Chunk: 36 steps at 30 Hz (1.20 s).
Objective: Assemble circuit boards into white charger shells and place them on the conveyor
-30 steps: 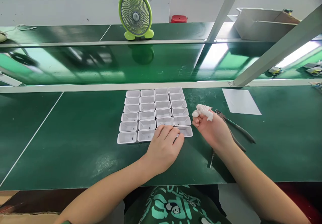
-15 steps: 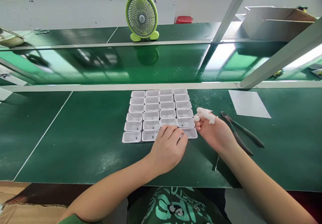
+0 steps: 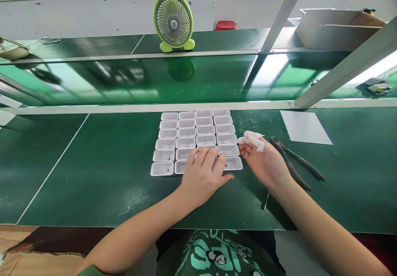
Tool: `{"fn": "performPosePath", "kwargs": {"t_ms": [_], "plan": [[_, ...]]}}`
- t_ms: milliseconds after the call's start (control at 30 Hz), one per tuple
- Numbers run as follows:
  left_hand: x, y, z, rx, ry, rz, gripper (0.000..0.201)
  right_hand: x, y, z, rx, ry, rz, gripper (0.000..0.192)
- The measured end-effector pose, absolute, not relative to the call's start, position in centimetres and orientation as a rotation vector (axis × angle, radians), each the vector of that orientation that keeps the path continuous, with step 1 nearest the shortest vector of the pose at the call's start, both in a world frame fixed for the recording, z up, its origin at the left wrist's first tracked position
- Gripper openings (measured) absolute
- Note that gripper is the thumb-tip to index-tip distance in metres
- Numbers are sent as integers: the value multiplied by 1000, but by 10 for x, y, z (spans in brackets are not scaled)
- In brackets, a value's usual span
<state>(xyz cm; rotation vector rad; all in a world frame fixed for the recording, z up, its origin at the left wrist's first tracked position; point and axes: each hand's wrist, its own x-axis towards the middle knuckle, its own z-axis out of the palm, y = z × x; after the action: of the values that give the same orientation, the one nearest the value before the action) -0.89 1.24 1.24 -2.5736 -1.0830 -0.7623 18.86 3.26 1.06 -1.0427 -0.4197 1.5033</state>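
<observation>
From my remote seat I see the left hand (image 3: 203, 177) lying palm down on the near rows of a block of small white trays (image 3: 173, 143), set out four across and six deep on the green desk (image 3: 93, 164). Its fingers (image 3: 201, 156) are spread flat over the trays in the third column, with the thumb reaching right along the desk edge of the front row; the grip is released, closing on nothing I can make out, though the trays under the palm are hidden from me. The right hand (image 3: 266, 164) sits just right of the block, its fingers pinched around a small wad of white cloth (image 3: 252, 139) held up near the tray at the right end of the fifth row. That grip is clenched on the cloth. A pair of pliers (image 3: 294, 164) lies on the desk just beyond the right wrist, handles pointing right. A white sheet of paper (image 3: 305, 127) lies farther back on the right. On the raised shelf behind stands a green fan (image 3: 173, 17), with a red lid (image 3: 225, 24) to its right and a grey box (image 3: 335, 28) further along.
</observation>
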Motion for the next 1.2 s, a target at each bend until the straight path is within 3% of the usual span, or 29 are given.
{"fn": "performPosePath", "kwargs": {"t_ms": [300, 700, 1200], "plan": [[-10, 14, 13, -2569, -1163, -667, 41, 186, 29, 7, -1089, -630, 1419, 13], [-9, 12, 12, -2600, -1190, -644, 36, 187, 29, -3, -1154, -805, 1279, 25], [-10, 13, 11, -2622, -1185, -663, 36, 181, 27, 4, -1076, -923, 1368, 27]]}}
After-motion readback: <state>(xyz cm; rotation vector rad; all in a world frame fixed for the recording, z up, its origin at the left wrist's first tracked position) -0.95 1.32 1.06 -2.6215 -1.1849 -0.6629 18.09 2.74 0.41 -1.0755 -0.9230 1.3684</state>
